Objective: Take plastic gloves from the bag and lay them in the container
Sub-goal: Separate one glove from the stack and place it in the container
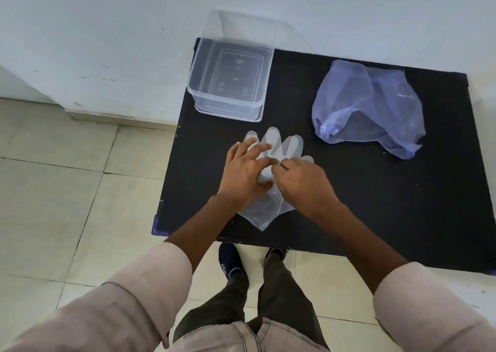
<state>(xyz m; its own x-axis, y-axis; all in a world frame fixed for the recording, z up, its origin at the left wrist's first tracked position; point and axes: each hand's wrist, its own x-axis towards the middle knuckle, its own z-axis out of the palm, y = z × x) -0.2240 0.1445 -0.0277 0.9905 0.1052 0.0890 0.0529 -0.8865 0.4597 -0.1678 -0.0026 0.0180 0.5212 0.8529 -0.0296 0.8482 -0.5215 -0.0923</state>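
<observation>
One clear container [230, 83] holds nothing; gloves [271, 204] lie near it.

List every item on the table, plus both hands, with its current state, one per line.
container: upright, lid off, no gloves inside.
lid: leaning on the wall behind the container.
bag: lying crumpled, mouth open toward the person.
plastic glove: flat on the table, fingers pointing away.
left hand: pressed flat on the glove.
right hand: fingers curled, pinching at the glove.
</observation>
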